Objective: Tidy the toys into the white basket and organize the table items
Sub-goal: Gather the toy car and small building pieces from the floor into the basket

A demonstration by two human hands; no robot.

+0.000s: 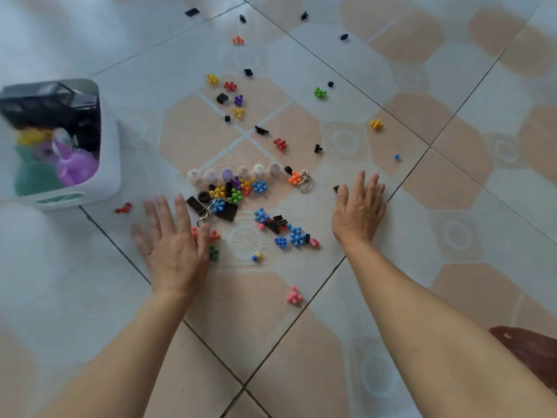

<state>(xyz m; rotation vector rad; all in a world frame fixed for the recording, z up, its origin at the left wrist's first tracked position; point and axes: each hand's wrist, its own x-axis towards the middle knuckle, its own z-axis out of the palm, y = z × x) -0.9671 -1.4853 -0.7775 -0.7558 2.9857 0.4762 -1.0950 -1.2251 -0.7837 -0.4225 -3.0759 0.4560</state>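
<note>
- Both forearms reached forward and down from the bottom of the view, bare, over a tiled floor patterned in pale blue-white and peach.
- The left hand lay palm down, low over the floor, fingers straight and spread wide; its grip held nothing. Its thumb side sat against small red pieces and a dark green piece at the near-left edge of the toy pile.
- The right hand was likewise flat and palm down, fingers extended and only slightly fanned, grip wide and empty. A small black piece lay just beside its thumb.
- Between the two hands lay the main toy pile: knobbly connector pieces in blue, yellow, green, orange and purple, mixed with flat black bricks.
- A row of pale round-headed figures lined the far edge of the pile, and a metal key ring lay at its right end by an orange piece.
- More pieces were scattered well beyond the pile, toward the top of the view, and a pink piece lay alone nearer the person.
- The white basket stood on the floor to the left, well apart from the left hand, already holding a black item, a purple toy and something teal.
- A red piece lay just beside the basket's near corner.
</note>
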